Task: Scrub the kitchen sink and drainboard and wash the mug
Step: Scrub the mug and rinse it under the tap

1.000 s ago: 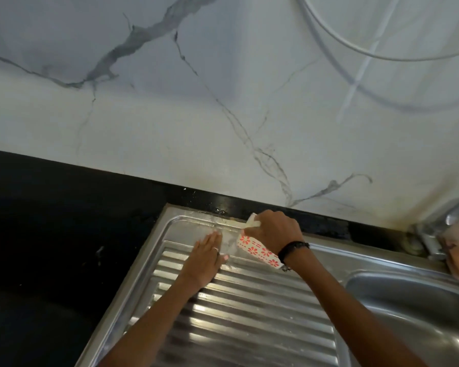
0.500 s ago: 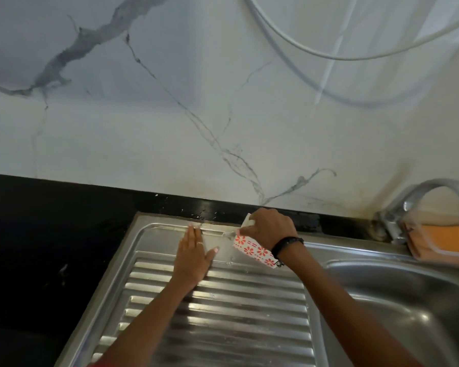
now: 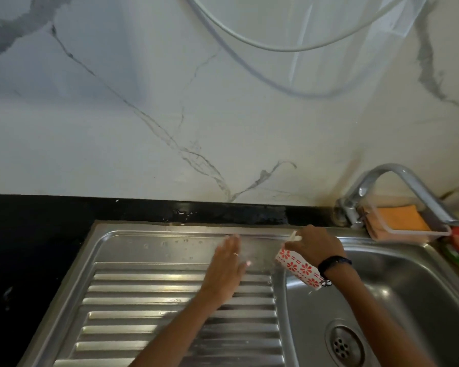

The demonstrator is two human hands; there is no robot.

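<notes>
At the frame's centre, the left hand (image 3: pixel 227 271) lies flat, fingers straight, on the drainboard (image 3: pixel 149 300). Just right of it, the right hand (image 3: pixel 316 247) grips the tilted mug (image 3: pixel 298 267) at the sink (image 3: pixel 408 295) edge. The tap (image 3: pixel 398 192) stands upper right.

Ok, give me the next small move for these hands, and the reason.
Probably tip the mug a little further so water runs onto the drainboard, then sweep it with the left hand. The right hand holds the mug tilted at the drainboard's edge, and the left hand lies flat there.
</notes>
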